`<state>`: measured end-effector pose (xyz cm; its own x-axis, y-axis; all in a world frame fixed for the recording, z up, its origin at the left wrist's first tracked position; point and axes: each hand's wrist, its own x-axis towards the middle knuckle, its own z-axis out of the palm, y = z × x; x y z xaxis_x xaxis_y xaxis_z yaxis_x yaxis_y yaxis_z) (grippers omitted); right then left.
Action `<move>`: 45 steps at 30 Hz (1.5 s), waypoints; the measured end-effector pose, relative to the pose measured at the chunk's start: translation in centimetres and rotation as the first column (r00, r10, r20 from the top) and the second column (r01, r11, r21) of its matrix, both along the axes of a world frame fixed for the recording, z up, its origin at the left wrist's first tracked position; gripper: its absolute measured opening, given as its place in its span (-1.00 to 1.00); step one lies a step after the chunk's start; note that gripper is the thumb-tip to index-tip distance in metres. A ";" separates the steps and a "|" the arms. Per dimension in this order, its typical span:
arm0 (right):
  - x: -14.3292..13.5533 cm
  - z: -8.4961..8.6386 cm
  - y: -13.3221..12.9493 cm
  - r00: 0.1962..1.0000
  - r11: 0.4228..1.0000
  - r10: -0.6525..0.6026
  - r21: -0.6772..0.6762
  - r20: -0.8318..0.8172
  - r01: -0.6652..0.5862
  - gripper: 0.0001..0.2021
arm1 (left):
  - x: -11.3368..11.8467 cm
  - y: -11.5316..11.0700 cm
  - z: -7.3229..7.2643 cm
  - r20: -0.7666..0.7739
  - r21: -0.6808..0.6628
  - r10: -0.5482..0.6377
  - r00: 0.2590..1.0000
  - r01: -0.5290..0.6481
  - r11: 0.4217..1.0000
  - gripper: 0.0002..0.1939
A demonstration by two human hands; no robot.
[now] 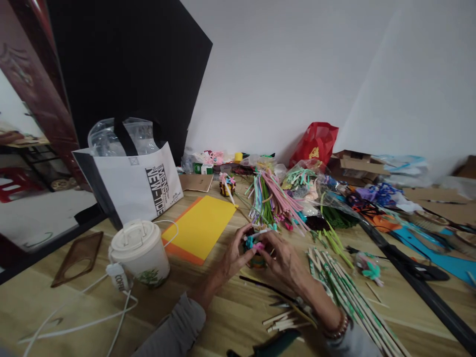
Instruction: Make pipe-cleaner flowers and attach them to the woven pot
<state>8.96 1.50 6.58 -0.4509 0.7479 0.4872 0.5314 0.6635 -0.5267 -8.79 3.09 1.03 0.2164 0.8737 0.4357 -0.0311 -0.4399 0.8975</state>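
Observation:
Near the middle of the table, my left hand (238, 254) and my right hand (280, 258) curl around a small round craft piece (257, 262). Blue and pink fuzzy flowers (253, 243) show at its top between my fingers. Its lower side looks dark and banded, and the rest is hidden by my hands. Beyond them stands a similar small yellow-and-black pot (227, 186) with pink decoration and a white stick. A dark thin stem (262, 284) lies just in front of my hands.
Yellow paper (206, 223) lies left of my hands, near a lidded white cup (141, 253) and a white bag (145, 183). Pipe cleaners (275, 198) heap behind. Green-and-white sticks (353, 292), short wooden sticks (282, 321) and dark-handled pliers (277, 343) lie nearer; a red bag (314, 144) stands behind.

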 end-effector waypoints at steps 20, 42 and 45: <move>2.2 0.5 0.5 0.983 0.985 -0.059 -0.147 0.176 0.086 -0.79 | 0.5 0.2 1.7 -0.084 -0.012 0.056 0.995 -0.057 0.998 -0.36; 0.2 -2.2 1.3 0.978 0.960 -0.160 -0.252 -0.134 0.123 -0.79 | 0.6 1.0 1.4 -0.119 0.002 0.065 0.991 -0.065 0.998 -0.40; 0.1 -2.3 1.3 0.980 0.959 -0.154 -0.257 -0.129 0.117 -0.81 | 0.7 0.9 1.4 -0.128 0.010 0.073 0.989 -0.072 0.997 -0.43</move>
